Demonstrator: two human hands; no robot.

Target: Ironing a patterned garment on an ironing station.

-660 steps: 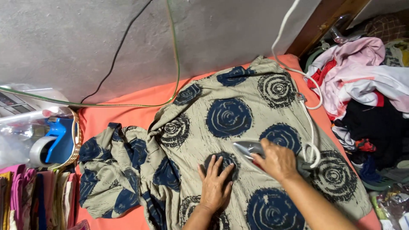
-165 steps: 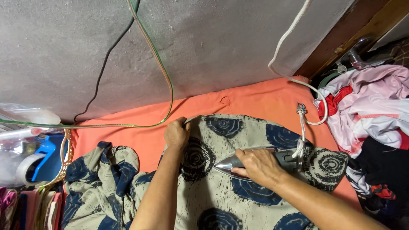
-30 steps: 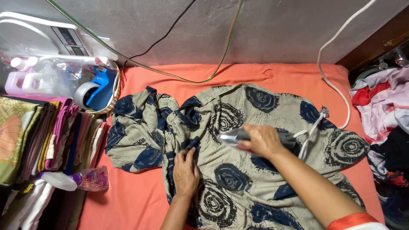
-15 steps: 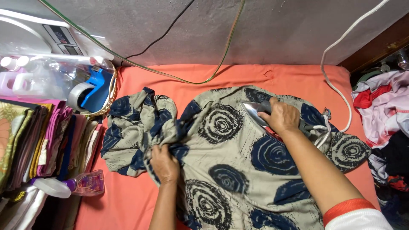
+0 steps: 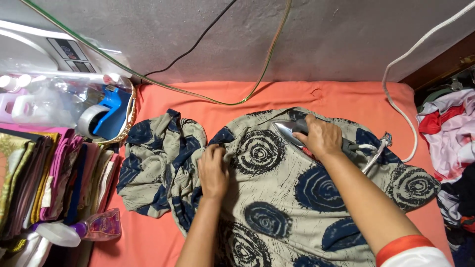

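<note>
Orange padded bench (image 5: 163, 237). Spread across it, beige garment (image 5: 297, 198) with navy swirls: soft, light, bunching easily at left. Right hand (image 5: 322, 138) clenched around iron (image 5: 292, 132), likely heavy, hot-soled. Left hand (image 5: 213, 170) flat, pinning fabric beside folds.

A stack of folded fabrics (image 5: 47, 178) lies at the left edge, a spray bottle (image 5: 81, 231) with a purple tint just below it. A blue tape dispenser (image 5: 101, 116) sits among clear plastic containers (image 5: 44, 99). A heap of clothes (image 5: 448, 148) lies at right. Thin cables (image 5: 232, 64) cross the grey wall (image 5: 321, 39).
</note>
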